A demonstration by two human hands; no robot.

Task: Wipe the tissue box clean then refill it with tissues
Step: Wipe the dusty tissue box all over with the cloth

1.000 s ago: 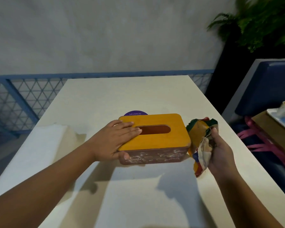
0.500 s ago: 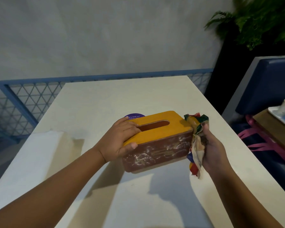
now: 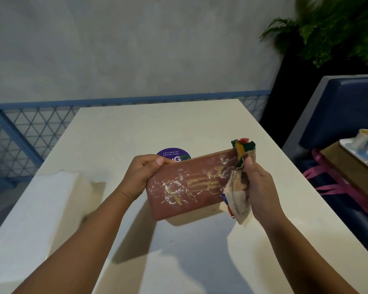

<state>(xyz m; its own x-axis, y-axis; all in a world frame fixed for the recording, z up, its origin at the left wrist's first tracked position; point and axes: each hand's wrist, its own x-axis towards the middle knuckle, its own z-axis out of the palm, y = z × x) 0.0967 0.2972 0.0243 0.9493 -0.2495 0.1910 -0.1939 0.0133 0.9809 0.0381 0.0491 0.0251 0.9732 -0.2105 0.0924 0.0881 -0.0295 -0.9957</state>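
The tissue box point(image 3: 187, 185) is lifted off the white table point(image 3: 179, 124) and tipped so its reddish-brown long side faces me, smeared with white powder and yellowish streaks. Its yellow lid is turned away and hidden. My left hand point(image 3: 139, 177) grips the box's left end, fingers curled over the top edge. My right hand point(image 3: 256, 185) holds a bunched multicoloured cloth point(image 3: 239, 187) against the box's right end. A stack of white tissues point(image 3: 36, 206) lies on the table at the left.
A round purple sticker point(image 3: 173, 154) sits on the table just behind the box. A blue bench point(image 3: 338, 115) at the right carries a tray with a cup point(image 3: 363, 137) on a brown box with pink straps. A blue lattice railing point(image 3: 19, 132) and a plant point(image 3: 327, 28) lie beyond.
The box went from resting flat with its yellow lid up to being lifted and tilted back, so the dirty side faces me. The cloth stayed at the box's right end.
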